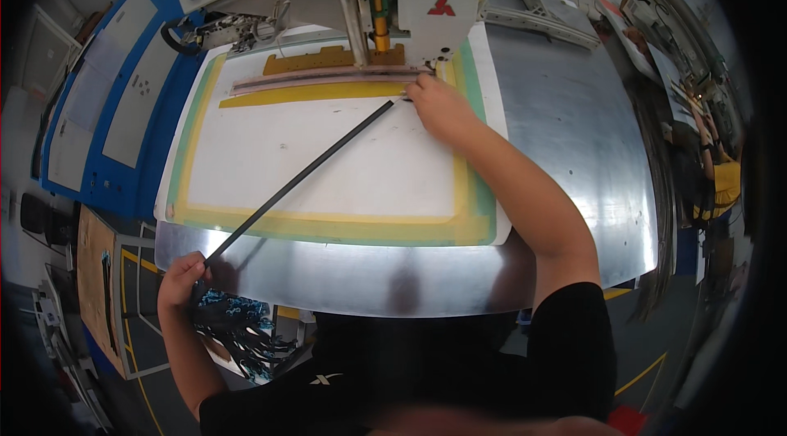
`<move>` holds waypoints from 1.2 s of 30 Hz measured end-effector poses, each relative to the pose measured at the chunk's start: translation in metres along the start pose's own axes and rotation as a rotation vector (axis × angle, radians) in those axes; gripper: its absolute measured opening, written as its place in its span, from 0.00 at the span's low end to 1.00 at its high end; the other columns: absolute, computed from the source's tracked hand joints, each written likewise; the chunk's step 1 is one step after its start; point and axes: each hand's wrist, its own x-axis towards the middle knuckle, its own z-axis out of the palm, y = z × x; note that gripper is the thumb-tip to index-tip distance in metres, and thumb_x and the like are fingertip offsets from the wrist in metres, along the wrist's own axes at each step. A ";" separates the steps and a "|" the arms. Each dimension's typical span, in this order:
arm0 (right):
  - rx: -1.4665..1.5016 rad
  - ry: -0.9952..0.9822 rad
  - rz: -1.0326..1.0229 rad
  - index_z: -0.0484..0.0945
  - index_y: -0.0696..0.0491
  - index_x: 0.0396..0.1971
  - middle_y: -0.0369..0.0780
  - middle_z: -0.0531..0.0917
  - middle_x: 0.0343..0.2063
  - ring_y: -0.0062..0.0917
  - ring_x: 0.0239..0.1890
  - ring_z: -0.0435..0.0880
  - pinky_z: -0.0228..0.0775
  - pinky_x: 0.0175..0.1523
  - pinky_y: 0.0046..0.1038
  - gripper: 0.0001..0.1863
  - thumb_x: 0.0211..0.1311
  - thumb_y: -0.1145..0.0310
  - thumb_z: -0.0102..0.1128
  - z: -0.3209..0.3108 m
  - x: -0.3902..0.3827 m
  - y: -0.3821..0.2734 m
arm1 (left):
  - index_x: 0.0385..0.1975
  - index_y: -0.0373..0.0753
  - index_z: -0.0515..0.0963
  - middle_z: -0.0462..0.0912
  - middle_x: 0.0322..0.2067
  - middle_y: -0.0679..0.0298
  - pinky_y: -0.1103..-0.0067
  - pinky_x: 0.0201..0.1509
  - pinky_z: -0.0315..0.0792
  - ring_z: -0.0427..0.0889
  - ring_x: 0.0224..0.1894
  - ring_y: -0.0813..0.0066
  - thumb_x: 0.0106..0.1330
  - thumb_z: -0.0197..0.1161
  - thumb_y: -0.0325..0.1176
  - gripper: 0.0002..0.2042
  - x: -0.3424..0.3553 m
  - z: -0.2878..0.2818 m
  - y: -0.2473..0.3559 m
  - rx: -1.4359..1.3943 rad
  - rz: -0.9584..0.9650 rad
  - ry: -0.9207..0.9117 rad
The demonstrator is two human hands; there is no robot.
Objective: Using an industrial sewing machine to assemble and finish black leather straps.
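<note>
My left hand point(181, 280), low at the left past the metal table's front edge, is closed round the lower end of a long, narrow black strip point(299, 178). The strip stretches taut and slanting over the white sheet, its far end just short of my right hand point(441, 108). That hand is closed, fingertips pinched at the right end of a pinkish clear template strip point(328, 78) under the sewing machine head point(438, 2). A small dark tip shows below its fingers; what they hold is too small to name. A yellow strip point(303, 94) lies along the template.
The white sheet point(328, 157), bordered with yellow and green tape, covers part of the shiny metal table point(566, 124). A blue cabinet point(123, 100) stands at the left. A bundle of black and blue pieces point(242, 333) sits below the front edge. Another person point(721, 182) is at far right.
</note>
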 end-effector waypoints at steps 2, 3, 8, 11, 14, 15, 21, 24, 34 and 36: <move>0.008 -0.042 0.028 0.81 0.57 0.45 0.47 0.81 0.46 0.45 0.51 0.82 0.77 0.56 0.41 0.12 0.64 0.80 0.55 0.000 0.006 -0.003 | 0.24 0.34 0.79 0.79 0.26 0.64 0.76 0.42 0.68 0.77 0.34 0.74 0.72 0.62 0.47 0.21 -0.001 -0.001 -0.004 0.003 0.012 -0.003; 0.013 -0.076 0.066 0.82 0.57 0.46 0.47 0.81 0.46 0.44 0.52 0.82 0.77 0.57 0.42 0.13 0.65 0.80 0.55 0.000 0.008 -0.004 | 0.24 0.34 0.79 0.79 0.27 0.64 0.76 0.42 0.68 0.77 0.34 0.74 0.71 0.62 0.46 0.20 -0.002 -0.003 -0.008 0.014 0.027 -0.008; 0.236 0.039 0.102 0.83 0.54 0.52 0.46 0.81 0.49 0.43 0.54 0.82 0.75 0.59 0.42 0.15 0.66 0.74 0.62 0.000 0.009 -0.010 | 0.24 0.33 0.79 0.79 0.27 0.64 0.77 0.43 0.67 0.76 0.35 0.74 0.71 0.62 0.45 0.20 -0.003 0.001 -0.004 -0.011 0.049 -0.018; 0.338 -0.037 0.039 0.84 0.53 0.51 0.46 0.81 0.51 0.43 0.55 0.82 0.74 0.60 0.40 0.15 0.65 0.69 0.68 -0.002 0.003 -0.024 | 0.24 0.33 0.79 0.78 0.27 0.64 0.77 0.43 0.66 0.76 0.35 0.74 0.70 0.62 0.44 0.19 0.000 -0.003 -0.011 0.000 0.056 -0.033; 0.366 -0.193 0.023 0.84 0.54 0.46 0.45 0.82 0.49 0.42 0.53 0.82 0.74 0.58 0.39 0.13 0.64 0.68 0.69 -0.006 -0.006 -0.025 | 0.25 0.34 0.80 0.78 0.27 0.65 0.76 0.41 0.67 0.76 0.34 0.75 0.70 0.63 0.46 0.19 0.006 -0.006 -0.018 0.045 0.088 -0.037; 0.364 -0.243 0.033 0.83 0.55 0.44 0.45 0.84 0.47 0.43 0.51 0.83 0.75 0.56 0.38 0.11 0.65 0.68 0.69 -0.009 -0.012 -0.021 | 0.27 0.35 0.80 0.78 0.27 0.67 0.78 0.39 0.67 0.76 0.33 0.76 0.70 0.63 0.44 0.17 0.009 -0.006 -0.017 0.013 0.066 -0.014; 0.624 -0.092 0.240 0.82 0.56 0.41 0.40 0.87 0.31 0.31 0.38 0.85 0.76 0.47 0.34 0.12 0.66 0.64 0.71 -0.088 -0.089 0.027 | 0.38 0.37 0.80 0.77 0.30 0.71 0.82 0.38 0.70 0.76 0.32 0.82 0.71 0.65 0.36 0.08 0.054 0.031 0.021 -0.061 0.019 0.095; 0.963 0.202 0.375 0.83 0.55 0.40 0.34 0.86 0.33 0.22 0.35 0.83 0.76 0.41 0.29 0.11 0.67 0.64 0.71 -0.163 -0.157 0.061 | 0.42 0.37 0.80 0.77 0.33 0.71 0.83 0.41 0.71 0.76 0.35 0.82 0.71 0.66 0.33 0.07 0.080 0.066 0.056 -0.076 0.138 0.045; 0.316 1.570 0.482 0.78 0.50 0.32 0.31 0.76 0.21 0.14 0.15 0.68 0.58 0.19 0.20 0.08 0.73 0.68 0.64 -0.387 -0.413 -0.012 | 0.45 0.30 0.78 0.79 0.36 0.61 0.76 0.47 0.72 0.75 0.39 0.73 0.69 0.61 0.27 0.09 0.143 0.157 0.124 0.463 0.366 -0.295; 0.179 1.602 0.465 0.78 0.50 0.32 0.31 0.76 0.21 0.14 0.15 0.68 0.58 0.19 0.20 0.08 0.73 0.68 0.64 -0.388 -0.434 -0.039 | 0.44 0.31 0.78 0.79 0.36 0.61 0.76 0.47 0.72 0.75 0.39 0.73 0.69 0.61 0.27 0.08 0.147 0.163 0.122 0.503 0.389 -0.309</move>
